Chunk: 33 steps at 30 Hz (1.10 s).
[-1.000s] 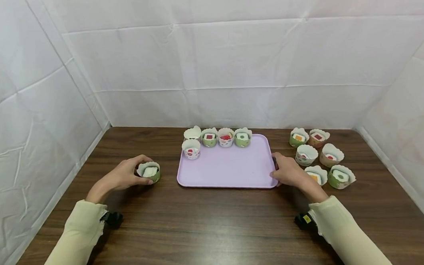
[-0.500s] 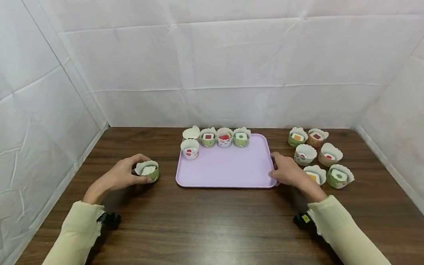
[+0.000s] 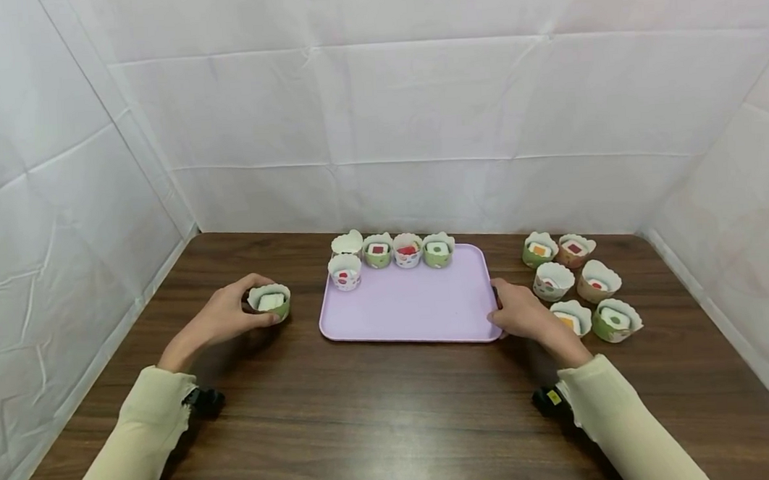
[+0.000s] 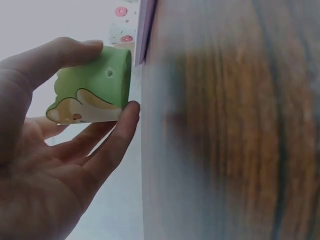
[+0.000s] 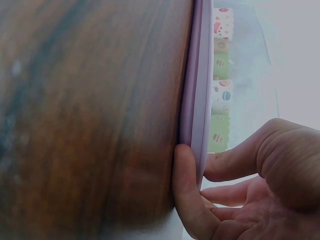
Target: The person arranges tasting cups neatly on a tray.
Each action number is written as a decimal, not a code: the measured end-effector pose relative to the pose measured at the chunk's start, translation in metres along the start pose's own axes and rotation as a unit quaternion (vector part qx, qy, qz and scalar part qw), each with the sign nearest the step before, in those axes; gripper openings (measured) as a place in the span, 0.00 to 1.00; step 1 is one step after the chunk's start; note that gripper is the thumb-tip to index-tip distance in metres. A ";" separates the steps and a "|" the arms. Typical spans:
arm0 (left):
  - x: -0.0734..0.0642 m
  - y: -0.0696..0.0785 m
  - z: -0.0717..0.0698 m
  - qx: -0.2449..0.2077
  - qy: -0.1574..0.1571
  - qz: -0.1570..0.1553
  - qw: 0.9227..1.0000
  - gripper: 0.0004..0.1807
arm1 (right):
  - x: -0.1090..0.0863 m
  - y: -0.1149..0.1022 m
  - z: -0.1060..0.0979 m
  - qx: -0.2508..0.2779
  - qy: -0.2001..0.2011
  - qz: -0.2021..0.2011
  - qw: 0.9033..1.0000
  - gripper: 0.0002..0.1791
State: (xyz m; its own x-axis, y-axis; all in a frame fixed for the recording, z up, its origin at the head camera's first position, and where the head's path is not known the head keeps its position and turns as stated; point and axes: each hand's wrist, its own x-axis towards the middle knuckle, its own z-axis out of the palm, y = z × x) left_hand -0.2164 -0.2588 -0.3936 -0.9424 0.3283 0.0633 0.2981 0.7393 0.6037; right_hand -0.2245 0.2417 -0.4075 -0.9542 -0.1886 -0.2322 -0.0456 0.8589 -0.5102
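Note:
My left hand (image 3: 227,313) pinches a green paper cupcake cup (image 3: 282,308) with a white piece inside, left of the tray. In the left wrist view that cup (image 4: 95,85) sits between thumb and fingers, held just above the wood. On the right, my right hand (image 3: 520,307) grips the near right corner of a lilac tray (image 3: 407,304). The right wrist view has the thumb over the tray's rim (image 5: 200,100) and a finger beneath it. A row of several filled paper cups (image 3: 408,251) lines the tray's back left, with one patterned cup (image 3: 345,272) in front.
Several more filled paper cups (image 3: 599,281) stand in a cluster on the brown wooden table (image 3: 368,422), right of the tray and close to my right wrist. White sheeting (image 3: 417,108) rises behind the table and along both sides.
The green cup has risen slightly off the table in my left hand. My right hand and the tray keep their place; the cups on both sides have not moved.

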 end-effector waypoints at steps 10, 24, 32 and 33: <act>0.007 0.010 0.005 -0.014 0.046 -0.007 0.999 0.33 | 0.000 -0.001 0.000 -0.002 -0.002 -0.004 1.000 0.40; 0.029 0.030 0.020 -0.040 0.080 0.006 0.996 0.32 | 0.003 0.002 0.001 -0.007 -0.002 -0.005 1.000 0.40; 0.048 0.048 0.029 -0.063 0.082 0.020 0.994 0.31 | 0.003 0.001 0.001 -0.004 -0.005 -0.002 1.000 0.40; 0.051 0.050 0.030 -0.065 0.083 0.022 0.994 0.31 | 0.003 0.001 0.001 -0.004 -0.005 -0.002 1.000 0.40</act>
State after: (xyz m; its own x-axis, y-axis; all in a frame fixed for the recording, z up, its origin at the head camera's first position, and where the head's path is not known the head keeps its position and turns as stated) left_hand -0.2445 -0.1873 -0.3838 -0.9442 0.2496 0.2149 0.3274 0.6407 0.6945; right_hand -0.2274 0.2418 -0.4094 -0.9510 -0.1960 -0.2390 -0.0509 0.8620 -0.5044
